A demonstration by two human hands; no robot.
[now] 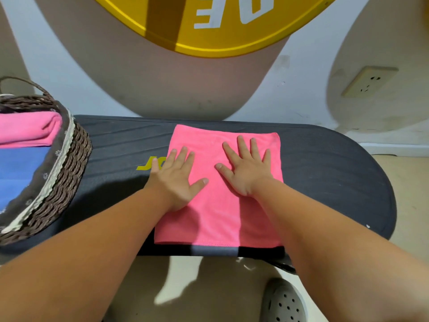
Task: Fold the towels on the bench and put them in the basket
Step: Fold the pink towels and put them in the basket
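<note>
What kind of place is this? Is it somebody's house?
Probably indoors, maybe a home or a small workout room; I can't be sure. A padded black bench stands against a wall with a wall socket, and a wicker basket of folded towels sits on it.

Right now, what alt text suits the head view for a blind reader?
Left hand and right hand press flat on a pink towel lying on the dark bench. At the left, a wicker basket holds a folded pink towel and blue cloth.
</note>
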